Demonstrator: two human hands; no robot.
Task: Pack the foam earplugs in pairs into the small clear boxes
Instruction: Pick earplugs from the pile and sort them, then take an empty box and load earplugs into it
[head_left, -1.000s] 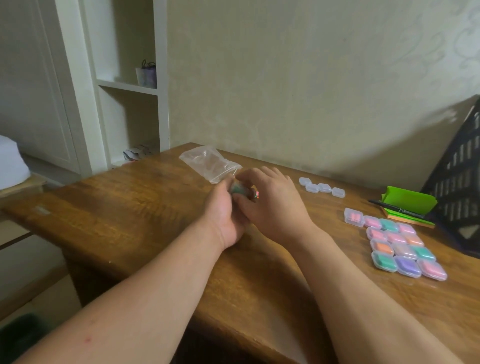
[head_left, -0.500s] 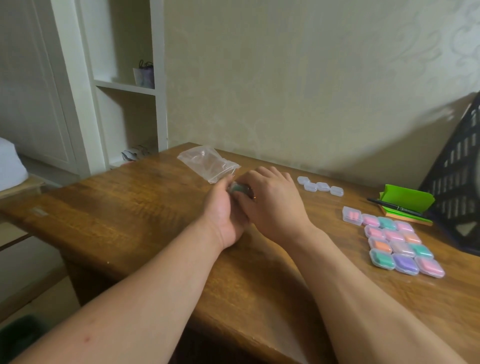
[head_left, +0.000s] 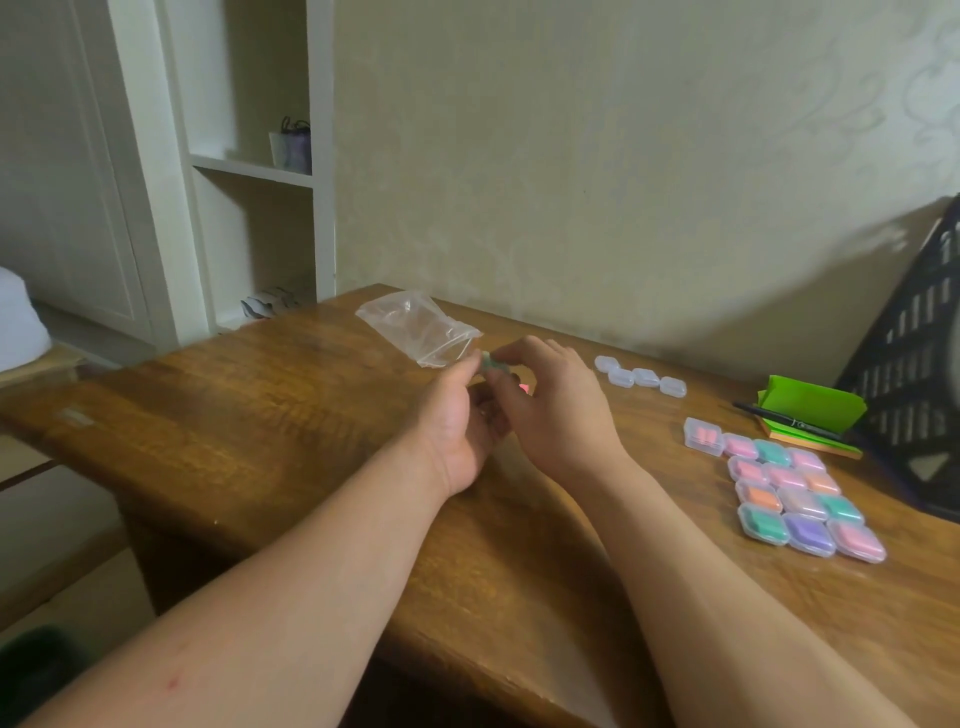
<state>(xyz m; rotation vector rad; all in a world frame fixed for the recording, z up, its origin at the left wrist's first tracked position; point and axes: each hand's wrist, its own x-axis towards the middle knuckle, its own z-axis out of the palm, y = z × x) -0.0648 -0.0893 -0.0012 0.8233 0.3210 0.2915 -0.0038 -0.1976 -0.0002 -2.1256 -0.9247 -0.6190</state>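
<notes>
Shelf unit (head_left: 254, 170): white, standing at far left beyond the tabletop; we note a small handled bag (head_left: 292, 148) on its upper shelf.
Tabletop (head_left: 249, 415): brown wood with a worn grain; it carries everything listed below.
Plastic bag (head_left: 418, 326): clear and crumpled, lying flat near the far edge, just beyond the left fingertips.
Left hand (head_left: 457, 423): raised over the middle of the tabletop, palm turned inward, thumb and fingers curled up to pinch the greenish item.
Greenish item (head_left: 488, 361): small and blurred, caught between the fingertips of both hands (we cannot tell whether it is an earplug or a box); a pink speck shows just below it.
Right hand (head_left: 558, 410): back towards us, fingers bent over to meet the left hand on the same item; the two hands are together.
Empty boxes (head_left: 643, 376): four small clear ones in a row, to the right of the right hand.
Filled boxes (head_left: 802, 501): closed, set touching in rows of three at the right, showing pink, teal, orange and purple earplugs; one more sits at the far-left corner.
Green notepad (head_left: 813, 408): behind the filled boxes, with a black pen (head_left: 782, 417) across it.
Black crate (head_left: 917, 374): latticed, tilted, at the right edge.
</notes>
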